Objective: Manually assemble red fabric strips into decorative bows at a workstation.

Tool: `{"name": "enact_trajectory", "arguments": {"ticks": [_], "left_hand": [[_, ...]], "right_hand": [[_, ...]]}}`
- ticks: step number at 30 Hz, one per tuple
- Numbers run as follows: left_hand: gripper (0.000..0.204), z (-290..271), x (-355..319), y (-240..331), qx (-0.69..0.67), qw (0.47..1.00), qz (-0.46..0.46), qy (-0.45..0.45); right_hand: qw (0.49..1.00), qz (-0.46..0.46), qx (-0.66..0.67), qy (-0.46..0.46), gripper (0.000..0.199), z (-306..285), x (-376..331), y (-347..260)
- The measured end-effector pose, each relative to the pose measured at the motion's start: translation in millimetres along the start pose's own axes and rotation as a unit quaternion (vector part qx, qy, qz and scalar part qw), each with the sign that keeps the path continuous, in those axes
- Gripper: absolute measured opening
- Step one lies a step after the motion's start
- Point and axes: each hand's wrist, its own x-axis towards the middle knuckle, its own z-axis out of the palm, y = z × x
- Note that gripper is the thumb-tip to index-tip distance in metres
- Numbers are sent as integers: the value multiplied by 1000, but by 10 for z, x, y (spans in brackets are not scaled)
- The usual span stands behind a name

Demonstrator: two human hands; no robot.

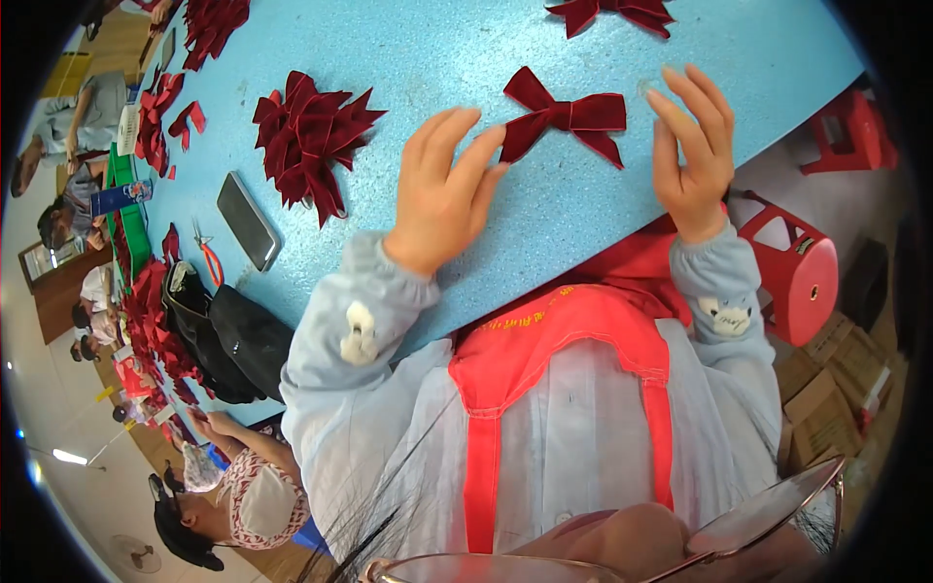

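Observation:
A dark red velvet bow (562, 116) lies on the blue speckled table (437, 58) between my hands. My left hand (442, 189) is at its left side, with fingers apart and the fingertips at the edge of the bow's left loop and tail; whether they touch it I cannot tell. To the right of the bow, my right hand (695, 155) is raised with its fingers spread, holding nothing. A heap of matching bows (311, 141) sits left of my left hand. Another bow (612, 12) lies at the far edge of the view, partly cut off.
A phone (248, 221), orange-handled pliers (210, 260) and a black bag (238, 330) lie to the left. More red bows (216, 24) and a green tray (131, 219) are beyond. Several people work along the table. Red stools (797, 272) and cardboard boxes (826, 408) stand at right.

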Motion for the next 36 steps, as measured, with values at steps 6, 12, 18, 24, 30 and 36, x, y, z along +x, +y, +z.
{"name": "enact_trajectory", "arguments": {"ticks": [6, 12, 18, 24, 30, 36], "left_hand": [[51, 9, -211, 282, 71, 990, -60, -108], [39, 63, -344, 276, 50, 997, -30, -59], [19, 89, -391, 215, -37, 998, -28, 53], [23, 434, 416, 129, 4, 992, 80, 96], [23, 619, 480, 41, 22, 992, 107, 65], [23, 696, 474, 24, 0, 993, 93, 72]], "right_hand": [[979, 33, -67, -192, 36, -97, -280, -304], [999, 33, -40, -13, 31, 43, -1019, -34], [994, 107, 31, -19, 26, -191, -766, -102], [996, 53, 24, -69, 21, -87, -309, -221], [995, 48, 12, -91, 15, 47, -295, -191], [992, 88, 8, -93, 13, 110, -277, -165]]}}
